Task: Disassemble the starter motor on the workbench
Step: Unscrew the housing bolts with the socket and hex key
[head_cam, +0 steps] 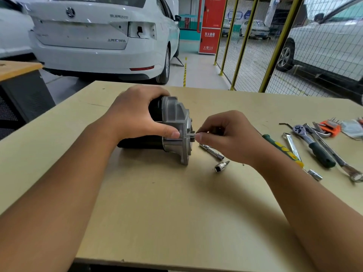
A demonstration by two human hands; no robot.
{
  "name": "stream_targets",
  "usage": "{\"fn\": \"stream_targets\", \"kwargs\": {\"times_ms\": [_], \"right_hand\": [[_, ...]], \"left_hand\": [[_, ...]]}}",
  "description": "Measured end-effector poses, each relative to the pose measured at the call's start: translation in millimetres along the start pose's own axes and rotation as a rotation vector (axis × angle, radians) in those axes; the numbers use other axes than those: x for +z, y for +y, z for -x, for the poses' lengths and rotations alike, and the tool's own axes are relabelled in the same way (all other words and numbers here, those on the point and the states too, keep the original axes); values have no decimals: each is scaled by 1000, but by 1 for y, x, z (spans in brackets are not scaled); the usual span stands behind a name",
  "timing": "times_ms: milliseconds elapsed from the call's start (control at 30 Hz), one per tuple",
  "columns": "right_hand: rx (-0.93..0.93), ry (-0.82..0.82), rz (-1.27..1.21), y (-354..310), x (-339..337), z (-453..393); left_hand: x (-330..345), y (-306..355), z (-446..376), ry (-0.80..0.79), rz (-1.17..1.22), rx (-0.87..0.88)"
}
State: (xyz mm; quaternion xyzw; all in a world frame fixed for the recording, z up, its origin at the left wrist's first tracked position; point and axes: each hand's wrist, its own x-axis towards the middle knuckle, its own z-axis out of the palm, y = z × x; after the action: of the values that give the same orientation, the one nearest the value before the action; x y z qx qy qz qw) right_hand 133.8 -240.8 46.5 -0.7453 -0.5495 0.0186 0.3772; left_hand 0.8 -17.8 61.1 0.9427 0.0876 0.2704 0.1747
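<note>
**Fingers at the drive end: a fastener coming out by hand**

The starter motor (pixel 169 132) lies on its side on the workbench (pixel 176 213), dark body under the left hand (pixel 135 114), grey aluminium end housing facing the right hand (pixel 225 134); the step in hand looks like freeing a small fastener or pin at the face of that housing, worked by fingertips rather than by a tool; what exactly is pinched is too small to tell.

The left hand wraps over the top of the motor, fingers curled round the body and thumb pressed along the housing flange, holding it steady; the forearm comes in low from the near left; the right hand has its thumb and forefinger pinched together on a thin metal piece just at the housing face, the other fingers curled behind, wrist resting near the bench.

Just below the right hand lie an extension bar (pixel 212 152) and a loose socket (pixel 221 166); beyond its wrist are a green-handled screwdriver (pixel 282 149) and a ratchet (pixel 312 144); the next move probably calls for a steady hold on the motor while the piece is drawn straight out, then set down within reach.
</note>
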Motion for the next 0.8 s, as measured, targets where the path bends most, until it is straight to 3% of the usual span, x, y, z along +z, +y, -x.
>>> {"fn": "stream_targets", "kwargs": {"times_ms": [300,567,800], "right_hand": [[302,-26,-150,-7,1,-2],[59,94,180,-15,3,2],[143,64,26,-14,5,0]], "left_hand": [[-1,5,3,9,-80,12],[-3,10,5,-8,-62,-16],[-3,11,7,6,-35,-10]]}}
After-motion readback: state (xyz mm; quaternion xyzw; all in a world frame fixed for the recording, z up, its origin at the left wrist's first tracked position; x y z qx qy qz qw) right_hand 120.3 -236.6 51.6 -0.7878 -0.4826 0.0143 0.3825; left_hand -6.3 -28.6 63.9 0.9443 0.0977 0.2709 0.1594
